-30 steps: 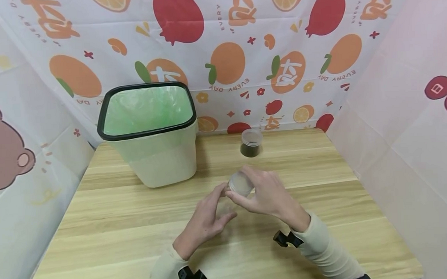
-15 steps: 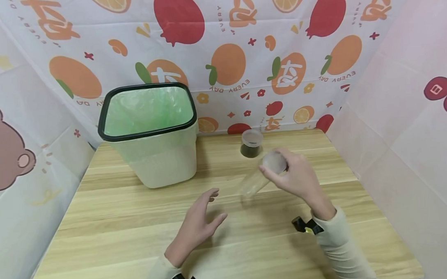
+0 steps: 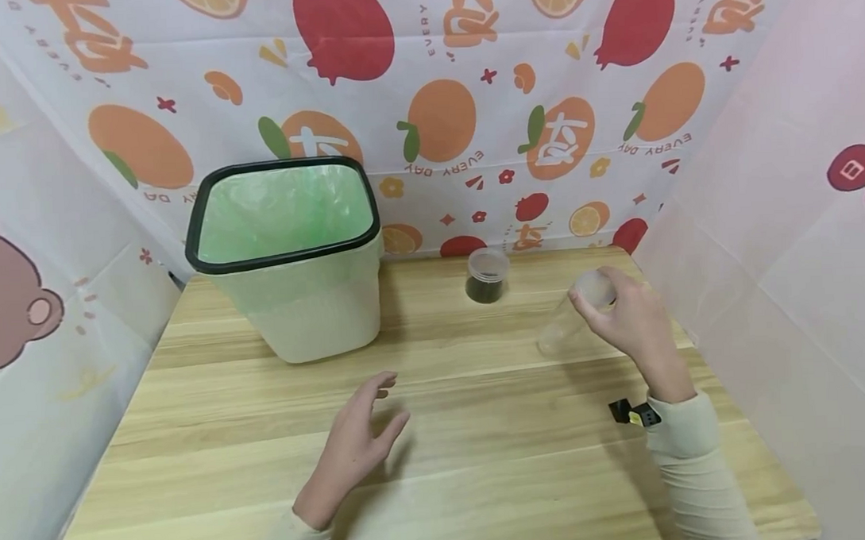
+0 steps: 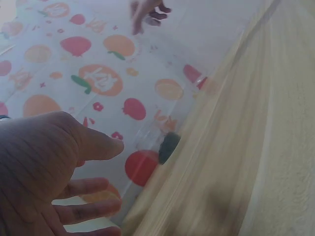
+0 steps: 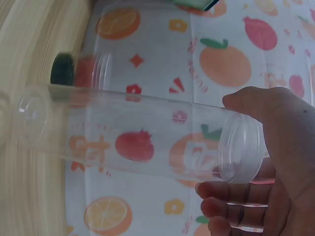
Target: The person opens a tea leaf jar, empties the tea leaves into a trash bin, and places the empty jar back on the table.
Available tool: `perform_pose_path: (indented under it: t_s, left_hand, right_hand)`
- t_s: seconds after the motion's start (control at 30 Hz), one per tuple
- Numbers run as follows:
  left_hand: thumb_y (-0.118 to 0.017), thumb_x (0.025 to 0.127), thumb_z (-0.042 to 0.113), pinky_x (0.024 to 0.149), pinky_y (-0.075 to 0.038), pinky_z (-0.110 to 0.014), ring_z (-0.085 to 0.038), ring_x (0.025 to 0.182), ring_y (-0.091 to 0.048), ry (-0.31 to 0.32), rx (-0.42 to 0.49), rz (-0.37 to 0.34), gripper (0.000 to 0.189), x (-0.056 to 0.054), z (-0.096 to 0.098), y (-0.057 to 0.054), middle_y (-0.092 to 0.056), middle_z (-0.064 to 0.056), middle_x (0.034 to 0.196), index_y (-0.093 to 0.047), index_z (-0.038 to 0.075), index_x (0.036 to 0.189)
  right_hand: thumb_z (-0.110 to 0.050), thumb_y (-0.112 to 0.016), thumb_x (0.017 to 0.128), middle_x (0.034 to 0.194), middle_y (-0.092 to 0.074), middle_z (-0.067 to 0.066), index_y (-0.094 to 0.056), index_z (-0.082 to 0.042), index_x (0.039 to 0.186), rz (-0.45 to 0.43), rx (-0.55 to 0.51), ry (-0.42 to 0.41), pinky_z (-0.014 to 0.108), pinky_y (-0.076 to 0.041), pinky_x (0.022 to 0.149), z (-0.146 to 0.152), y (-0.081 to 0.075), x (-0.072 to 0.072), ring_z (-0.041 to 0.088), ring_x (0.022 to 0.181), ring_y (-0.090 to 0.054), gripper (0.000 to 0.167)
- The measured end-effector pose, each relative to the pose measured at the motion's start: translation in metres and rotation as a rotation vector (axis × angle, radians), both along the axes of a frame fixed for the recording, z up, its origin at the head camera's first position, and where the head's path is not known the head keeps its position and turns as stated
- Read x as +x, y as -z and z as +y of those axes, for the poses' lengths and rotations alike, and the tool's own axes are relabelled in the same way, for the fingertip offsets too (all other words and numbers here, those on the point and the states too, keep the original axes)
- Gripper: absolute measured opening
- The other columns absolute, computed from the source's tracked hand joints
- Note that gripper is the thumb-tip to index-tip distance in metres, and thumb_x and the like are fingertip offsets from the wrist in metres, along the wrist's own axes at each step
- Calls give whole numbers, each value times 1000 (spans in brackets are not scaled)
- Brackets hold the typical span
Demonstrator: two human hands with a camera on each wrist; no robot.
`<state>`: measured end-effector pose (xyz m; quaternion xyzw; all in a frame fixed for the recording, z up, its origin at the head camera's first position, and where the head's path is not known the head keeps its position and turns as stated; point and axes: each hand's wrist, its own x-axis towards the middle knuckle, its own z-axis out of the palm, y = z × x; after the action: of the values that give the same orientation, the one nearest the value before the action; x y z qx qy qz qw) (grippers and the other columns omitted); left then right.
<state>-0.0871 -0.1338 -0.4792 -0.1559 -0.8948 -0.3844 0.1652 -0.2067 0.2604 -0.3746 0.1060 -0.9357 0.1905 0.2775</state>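
My right hand grips a tall clear plastic jar by its translucent screw lid, thumb on one side and fingers on the other. Upright but leaning in the head view, the jar shows nothing inside; its base is close over the table on the right. My left hand hovers above the front of the table, fingers loosely spread, holding nothing. Toward the back stands another clear jar with dark contents at its bottom, left of the held jar.
A pale bin with a black rim and green liner stands at the back left of the wooden table. Fruit-printed cloth hangs behind, and pale sheets enclose both sides.
My right hand has carried the tall jar away from the left hand, to the right and back. The left hand has let go and drawn back toward the front left.
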Motion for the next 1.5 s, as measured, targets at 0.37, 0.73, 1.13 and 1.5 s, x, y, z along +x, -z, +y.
perform_pose_path:
  t_s: [0.37, 0.73, 1.13, 1.5]
  left_hand:
    - [-80, 84, 8, 85, -59, -53, -36, 109, -69, -21, 42, -28, 59, 1, -7, 0, -67, -19, 129, -54, 3, 137]
    - [-79, 85, 8, 86, -59, -53, -35, 108, -69, -33, 42, -46, 58, 2, -13, -1, -67, -19, 130, -54, 4, 137]
    - [-79, 85, 8, 84, -59, -53, -36, 107, -70, -51, 47, -48, 57, 5, -15, -1, -68, -19, 128, -55, 2, 137]
    - [-79, 85, 8, 84, -58, -53, -36, 106, -70, -73, 53, -44, 56, 9, -18, -1, -68, -19, 127, -55, 2, 136]
  right_hand:
    - [-44, -68, 89, 113, -68, 33, -63, 0, 131, -92, 108, 122, 56, -48, 52, 30, 3, -7, 52, 72, -63, 61]
    - [-43, -67, 89, 124, -66, 33, -59, 2, 135, -178, 63, 130, 65, -49, 73, 43, 9, -10, 56, 101, -64, 65]
    - [-59, -52, 97, 140, -50, 37, -34, 8, 151, -427, 24, 139, 68, -46, 90, 58, 7, -6, 54, 118, -54, 88]
    - [-52, -55, 99, 149, -45, 36, -35, 2, 154, -148, -76, 104, 71, -33, 110, 52, 6, -10, 57, 135, -41, 80]
